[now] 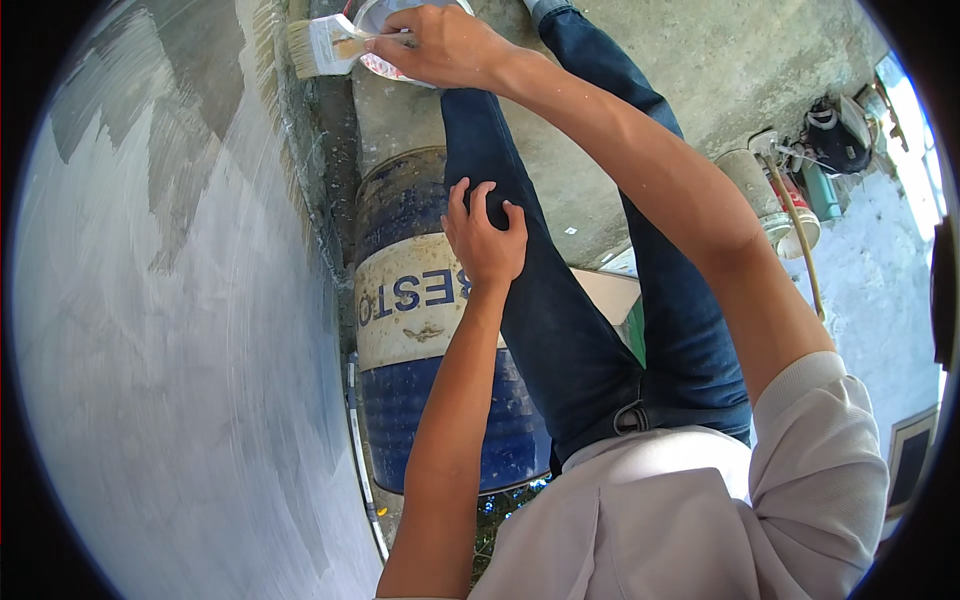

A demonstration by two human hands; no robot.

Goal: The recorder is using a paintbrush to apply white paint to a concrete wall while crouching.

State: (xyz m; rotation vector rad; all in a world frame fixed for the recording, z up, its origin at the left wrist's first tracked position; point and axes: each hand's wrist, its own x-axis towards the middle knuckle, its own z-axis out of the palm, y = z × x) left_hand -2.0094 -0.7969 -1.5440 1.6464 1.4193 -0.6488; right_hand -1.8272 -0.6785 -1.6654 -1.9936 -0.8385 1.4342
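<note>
At the top of the head view, my right hand [440,47] is closed round the handle of a wide paintbrush [330,46]. Its pale bristles point left at the wall's lower edge. Just behind that hand, and partly covered by it, stands a bucket [372,18] of whitish paint. My left hand [486,240] hangs over my left knee and the drum beside it, its fingers spread and slightly bent, holding nothing. Whether it touches the knee I cannot tell. The wall [190,380] on the left has streaky whitish paint, with bare grey patches [195,110] higher in the picture.
A blue and white metal drum [400,400] lies between my legs and the wall. To the right, on the concrete floor [760,60], stand buckets [752,185] with a long wooden stick [795,225] across them. A dark bag [838,135] sits beyond.
</note>
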